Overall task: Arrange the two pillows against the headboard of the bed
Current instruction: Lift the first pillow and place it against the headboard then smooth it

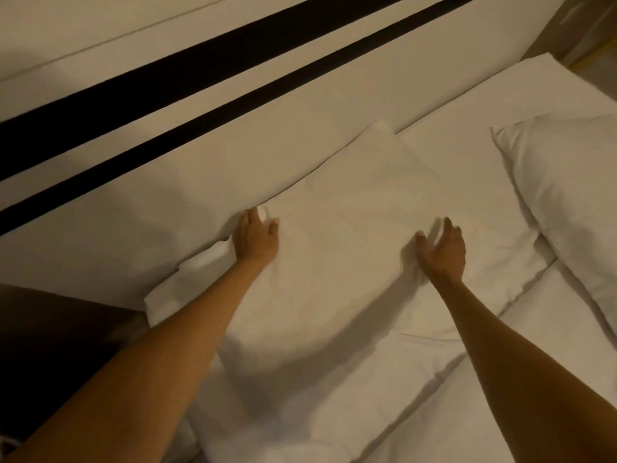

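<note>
A white pillow [337,248] lies flat at the head of the bed, its far edge touching the cream headboard [207,168]. My left hand [255,238] rests on that pillow's far left edge by the headboard, fingers spread and pressing the fabric. My right hand [442,248] hovers just over the pillow's right side, palm turned inward, fingers apart, holding nothing. A second white pillow [567,202] lies further right on the bed, angled away from the headboard with a strip of sheet between them.
The headboard carries two black stripes [233,105] running diagonally. White bedding [500,396] covers the mattress in the foreground. A dark floor or bedside area [50,345] lies at the lower left beside the bed.
</note>
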`<state>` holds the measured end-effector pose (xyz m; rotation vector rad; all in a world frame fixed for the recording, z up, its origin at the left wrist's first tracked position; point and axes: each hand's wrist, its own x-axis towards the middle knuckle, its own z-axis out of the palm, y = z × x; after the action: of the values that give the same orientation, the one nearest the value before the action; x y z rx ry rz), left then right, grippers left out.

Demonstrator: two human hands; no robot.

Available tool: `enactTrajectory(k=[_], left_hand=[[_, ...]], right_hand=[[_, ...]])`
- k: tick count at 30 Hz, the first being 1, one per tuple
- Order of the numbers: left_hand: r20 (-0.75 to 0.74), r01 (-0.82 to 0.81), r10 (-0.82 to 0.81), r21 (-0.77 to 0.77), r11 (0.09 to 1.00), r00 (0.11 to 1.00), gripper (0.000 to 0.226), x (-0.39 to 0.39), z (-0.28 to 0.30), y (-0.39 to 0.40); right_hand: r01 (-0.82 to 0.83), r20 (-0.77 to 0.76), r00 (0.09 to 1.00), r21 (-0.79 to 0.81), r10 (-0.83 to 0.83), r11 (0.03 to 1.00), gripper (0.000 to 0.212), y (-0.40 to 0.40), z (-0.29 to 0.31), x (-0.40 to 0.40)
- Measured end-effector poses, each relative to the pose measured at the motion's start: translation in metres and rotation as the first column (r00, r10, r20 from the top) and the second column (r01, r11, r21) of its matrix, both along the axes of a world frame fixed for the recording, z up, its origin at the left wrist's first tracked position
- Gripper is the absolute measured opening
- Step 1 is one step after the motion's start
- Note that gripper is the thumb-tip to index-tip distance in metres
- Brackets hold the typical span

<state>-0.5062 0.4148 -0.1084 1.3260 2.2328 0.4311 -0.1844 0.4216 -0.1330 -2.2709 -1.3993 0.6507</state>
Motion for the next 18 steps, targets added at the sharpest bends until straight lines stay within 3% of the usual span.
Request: enactTrajectory(k=[3,7,12,18], left_hand=[[-0.026,0.017,-0.015,0.082,0.997,1.000,0.063,0.038,-0.001,-0.020],[-0.059,0.030,-0.021,0.152,0.988,0.998,0.068,0.077,-0.014,-0.034],[-0.194,0.091,-0.078,0.057,0.994,0.978,0.089,0.078,-0.042,-0.033],[-0.261,-0.086,0.059,-0.093,0.992,0.964,0.072,0.022,-0.071,-0.045]], right_hand=[[-0.313,0.154,0.941,0.050,0.303,0.948,0.070,0.023,0.015,-0.025],[-0.676,0.307,0.707,0.032,0.636,0.736,0.061,0.044,0.023,-0.079],[-0.838,0.317,0.487,-0.091,0.814,0.537,0.055,0.061,-0.004,-0.129],[-0.722,0.339,0.579,-0.208,0.741,0.659,0.055,0.093,-0.036,-0.096]])
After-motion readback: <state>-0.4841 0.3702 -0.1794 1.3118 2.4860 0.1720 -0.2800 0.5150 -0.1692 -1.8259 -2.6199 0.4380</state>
